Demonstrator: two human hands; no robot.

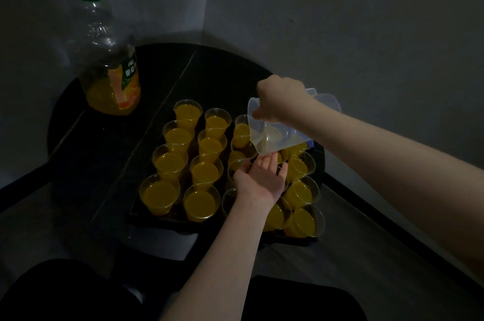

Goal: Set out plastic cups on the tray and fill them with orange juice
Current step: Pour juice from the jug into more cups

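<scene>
Gripping a translucent plastic measuring jug (272, 134) by its handle side, the right hand (281, 99) has its fingers curled round it and tips the spout down over the third column of cups; only a thin pale residue shows inside the jug. Below the spout the left hand (262, 176) lies palm up with its fingers relaxed and loosely spread, holding nothing, above the cups in that column. Clear plastic cups (201, 201) stand on a dark rectangular tray (157, 218) in columns, touching or nearly so, filled with orange juice; eight are plain to see in the two left columns, while the right ones are partly hidden by the hands and cannot be counted surely. One large clear bottle (111, 79) with a green cap and carry handle stands on the dark round surface (86, 150) behind the tray, about a quarter full of juice; its orange-and-green label bears writing too dim to read.
</scene>
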